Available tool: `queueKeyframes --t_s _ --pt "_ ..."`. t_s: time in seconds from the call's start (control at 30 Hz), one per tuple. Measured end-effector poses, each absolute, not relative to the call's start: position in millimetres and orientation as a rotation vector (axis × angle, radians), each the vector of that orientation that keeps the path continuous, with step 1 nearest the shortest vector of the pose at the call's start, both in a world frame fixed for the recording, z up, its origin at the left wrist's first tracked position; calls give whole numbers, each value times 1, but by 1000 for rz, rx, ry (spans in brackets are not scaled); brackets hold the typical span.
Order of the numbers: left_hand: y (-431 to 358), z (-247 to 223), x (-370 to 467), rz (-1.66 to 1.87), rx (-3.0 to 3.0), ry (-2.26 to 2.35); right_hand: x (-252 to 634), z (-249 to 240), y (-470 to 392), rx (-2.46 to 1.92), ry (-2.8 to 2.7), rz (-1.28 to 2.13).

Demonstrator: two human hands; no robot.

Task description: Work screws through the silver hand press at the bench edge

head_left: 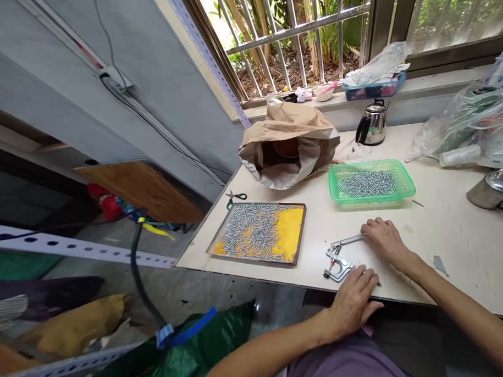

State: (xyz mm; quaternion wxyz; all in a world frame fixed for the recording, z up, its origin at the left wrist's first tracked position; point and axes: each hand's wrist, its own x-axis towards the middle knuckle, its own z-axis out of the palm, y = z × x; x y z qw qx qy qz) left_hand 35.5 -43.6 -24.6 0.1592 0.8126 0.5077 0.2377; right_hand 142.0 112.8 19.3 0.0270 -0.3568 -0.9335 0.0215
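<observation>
A silver spring-loaded hand tool (336, 264) with two spread handles lies on the pale tabletop near its front edge. My right hand (385, 241) curls its fingers over the end of the upper handle. My left hand (355, 296) is closed over the lower part of the tool, at the table edge, and hides that handle. What sits in the tool's jaw is too small to make out. Left of it is a shallow tray (290, 231) with a yellow bottom, holding many small metal pins. Behind my hands stands a green plastic basket (406, 185) with more such pins.
Green-handled scissors (236, 197) lie behind the tray. An opened brown paper bag (295, 129) stands farther back, beside a steel kettle (374, 124). At the right are a plastic-wrapped bundle (468, 124) and a metal pot (493, 190). A black cable (137, 272) hangs at left.
</observation>
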Motion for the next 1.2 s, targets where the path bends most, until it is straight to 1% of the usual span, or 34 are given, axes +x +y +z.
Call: queueKeyframes --t_s 0.1,0.17,0.37,0.43,0.5,0.6,0.67,0.73,0.83,0.87,0.9,1.0,1.13,1.2 --pt "-44 -27 35 706 2292 1401 121 10 96 -764 -2938 99" --pt "-44 -30 35 659 2261 1401 105 3 83 -556 -2948 115" --pt "-35 -36 34 443 2408 1331 74 -4 66 -300 -2898 72" --pt "-29 -34 36 413 2485 1338 67 -2 67 -234 -2818 134" --pt "-23 -30 39 399 2543 1352 63 6 70 -197 -2675 271" --pt "-19 -22 35 506 2637 1301 67 35 89 -278 -2371 411" --pt "-18 -16 20 661 2639 1361 77 60 116 -440 -2207 346" --pt "-18 -9 -9 777 2512 1616 95 83 151 -666 -2144 167" --pt "-12 1 -69 716 2040 2181 127 93 189 -928 -2267 -97" --pt "-9 5 -89 684 1854 2329 138 89 193 -983 -2300 -130" --pt "-6 8 -108 675 1808 2363 147 80 191 -996 -2327 -118" --pt "-2 13 -146 655 1731 2410 168 37 155 -910 -2388 104" --pt "6 9 -158 548 1606 2445 182 -24 82 -757 -2441 292" --pt "16 7 -154 431 1506 2459 184 -43 54 -800 -2459 302"
